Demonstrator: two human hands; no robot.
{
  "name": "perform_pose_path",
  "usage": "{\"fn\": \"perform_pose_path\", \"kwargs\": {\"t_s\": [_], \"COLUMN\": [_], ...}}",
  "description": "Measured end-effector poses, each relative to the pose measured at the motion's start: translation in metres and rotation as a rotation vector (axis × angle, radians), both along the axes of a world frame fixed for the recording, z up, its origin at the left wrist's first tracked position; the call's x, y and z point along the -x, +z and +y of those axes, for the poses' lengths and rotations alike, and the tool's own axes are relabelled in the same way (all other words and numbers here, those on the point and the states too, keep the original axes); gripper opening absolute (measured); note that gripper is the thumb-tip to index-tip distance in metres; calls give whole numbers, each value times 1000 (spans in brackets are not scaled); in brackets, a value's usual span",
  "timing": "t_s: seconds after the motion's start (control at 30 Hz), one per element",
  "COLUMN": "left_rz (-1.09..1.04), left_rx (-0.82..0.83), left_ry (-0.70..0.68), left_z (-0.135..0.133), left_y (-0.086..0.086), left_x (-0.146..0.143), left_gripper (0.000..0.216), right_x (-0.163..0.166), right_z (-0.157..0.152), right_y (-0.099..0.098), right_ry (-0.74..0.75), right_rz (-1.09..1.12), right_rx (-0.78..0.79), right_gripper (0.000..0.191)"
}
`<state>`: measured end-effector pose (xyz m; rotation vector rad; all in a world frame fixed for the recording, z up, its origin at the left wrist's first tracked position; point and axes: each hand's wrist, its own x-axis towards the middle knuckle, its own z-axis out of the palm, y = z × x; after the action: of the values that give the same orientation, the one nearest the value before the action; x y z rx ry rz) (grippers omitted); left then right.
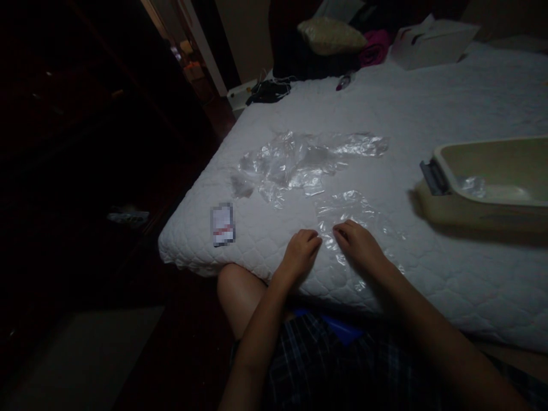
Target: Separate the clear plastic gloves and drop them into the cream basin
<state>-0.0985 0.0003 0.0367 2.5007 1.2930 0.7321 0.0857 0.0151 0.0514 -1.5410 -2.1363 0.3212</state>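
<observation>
A clear, crinkled plastic bag (353, 206) lies flat on the white quilted bed in front of me. My left hand (300, 252) is closed at the bag's left edge, its curled fingers pinching the film. Just to the right, my right hand (358, 242) is also closed, thumb and fingers pinched together on the same bag. A narrow gap separates the two hands. Beyond them spreads a loose heap of more clear plastic bags (295, 160). The dim light makes the thin film at my fingertips hard to see.
A cream plastic bin (479, 211) with a grey latch stands on the bed (479, 285) at right, some clear plastic inside. A blurred card-like item (223, 224) lies left. Farther back are a white box (432, 43), a stuffed bag (331, 35) and a pink roll (373, 48).
</observation>
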Motion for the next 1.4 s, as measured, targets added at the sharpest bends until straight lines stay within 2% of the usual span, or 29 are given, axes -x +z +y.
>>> {"fn": "perform_pose_path", "kwargs": {"t_s": [0.1, 0.2, 0.33, 0.4, 0.5, 0.63, 0.8, 1.0, 1.4], "left_rz": [-18, -32, -19, 2, 30, 18, 13, 23, 17], "left_rx": [-27, -75, -109, -108, -121, -137, -128, -130, -135], "left_ry": [3, -1, -51, -85, -124, -154, -159, -159, -171], "left_z": [1, 0, -3, -4, -5, -5, -4, -3, -1], "left_y": [-2, -1, 0, 0, 0, 0, -3, -4, -4], "left_x": [1, 1, 0, -1, -2, -3, -3, -3, -2], "left_gripper": [17, 17, 17, 17, 16, 16, 17, 16, 16], "right_x": [-8, -15, -23, -26, -29, -28, -24, -24, -14], "right_z": [-3, -12, -34, -47, -60, -65, -61, -56, -30], "right_y": [5, 14, 17, 12, 1, -9, -7, -2, -1], "right_ry": [-7, 61, 267, 352, 404, 386, 383, 366, 130], "right_rz": [139, 172, 51, -37, -126, -159, -186, -67, 130], "right_rx": [-33, -88, -145, -180, -233, -304, -376, -298, -112], "right_gripper": [23, 22, 24, 27, 28, 27, 23, 20, 21]}}
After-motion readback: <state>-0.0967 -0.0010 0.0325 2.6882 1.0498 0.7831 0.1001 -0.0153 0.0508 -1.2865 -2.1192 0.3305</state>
